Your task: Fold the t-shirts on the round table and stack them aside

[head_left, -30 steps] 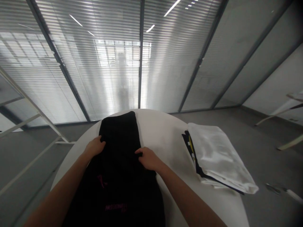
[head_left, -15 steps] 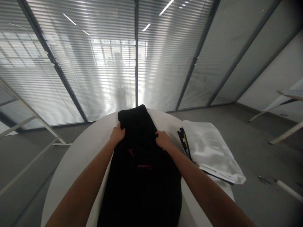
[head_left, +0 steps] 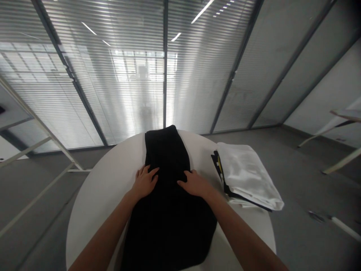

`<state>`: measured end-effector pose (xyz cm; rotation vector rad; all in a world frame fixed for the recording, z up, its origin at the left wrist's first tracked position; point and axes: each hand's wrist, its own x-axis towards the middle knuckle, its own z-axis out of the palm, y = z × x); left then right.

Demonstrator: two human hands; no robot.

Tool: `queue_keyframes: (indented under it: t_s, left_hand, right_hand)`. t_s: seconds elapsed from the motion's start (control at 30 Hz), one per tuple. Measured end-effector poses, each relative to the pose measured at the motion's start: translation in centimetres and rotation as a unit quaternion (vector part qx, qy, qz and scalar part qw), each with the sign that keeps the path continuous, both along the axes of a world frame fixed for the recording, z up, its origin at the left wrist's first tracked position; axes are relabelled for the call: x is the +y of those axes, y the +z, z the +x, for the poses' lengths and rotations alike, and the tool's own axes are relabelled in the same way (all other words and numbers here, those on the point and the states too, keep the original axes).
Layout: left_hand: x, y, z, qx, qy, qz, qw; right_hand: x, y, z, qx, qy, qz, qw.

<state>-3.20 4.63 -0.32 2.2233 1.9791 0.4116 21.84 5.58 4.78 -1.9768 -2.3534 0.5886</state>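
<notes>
both hands have slid toward me since the last shot and gone from pinching the cloth to lying flat. the left hand (head_left: 145,183) now sits on the left edge of the black garment (head_left: 166,214), fingers spread and pointing far, and the right hand (head_left: 196,184) lies on its right edge, fingers angled in toward the middle. neither grip is closed: both are open and pressing flat on the fabric, not bunching it up.

the garment is on a round white desk (head_left: 96,199), laid out long from just by the far rim down toward the near rim. it's folded narrow at the far end and gets wider near me, and the hands sit about midway along it.

off to the right on the same desk, well apart from the garment, there's a folded white cloth bundle (head_left: 248,175) on top of a dark printed piece of fabric (head_left: 217,165) with a bit of yellow showing along its edge. past the desk there's a grey floor (head_left: 299,162), a white metal frame (head_left: 42,131) on the left, and a glass partition with blinds (head_left: 113,86) along the far side.
</notes>
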Motion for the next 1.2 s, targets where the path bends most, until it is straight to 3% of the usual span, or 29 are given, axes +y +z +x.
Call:
queue_keyframes:
  t_s: [0.2, 0.43, 0.57, 0.67, 0.83, 1.07, 1.2]
  left_hand:
    - [-1.7, -0.5, 0.5, 0.013, -0.001, -0.003, 1.000]
    - [0.9, -0.5, 1.1, 0.011, -0.004, -0.012, 1.000]
    - [1.6, -0.2, 1.6, 0.006, 0.017, -0.012, 1.000]
    - [0.8, -0.1, 1.5, 0.010, 0.012, -0.002, 1.000]
    - [-1.8, -0.3, 1.0, 0.025, -0.007, 0.023, 0.999]
    - [-6.4, -0.6, 1.5, 0.010, -0.002, 0.062, 0.998]
    - [-7.9, -0.9, 1.6, 0.013, -0.008, 0.060, 0.998]
  right_hand:
    - [-0.3, -0.2, -0.3, 0.004, 0.011, -0.010, 1.000]
    - [2.3, 0.0, -0.1, 0.030, 0.039, 0.004, 0.999]
    - [2.7, 0.4, -0.1, 0.019, -0.028, 0.015, 0.999]
    - [1.4, 0.6, 0.0, 0.013, -0.045, 0.027, 0.999]
    - [-2.4, 1.3, 0.8, 0.037, 0.037, 0.034, 0.998]
    - [-7.0, 2.6, 1.7, -0.109, 0.018, 0.117, 0.987]
    - [-8.2, 3.0, 1.3, -0.127, 0.017, 0.180, 0.975]
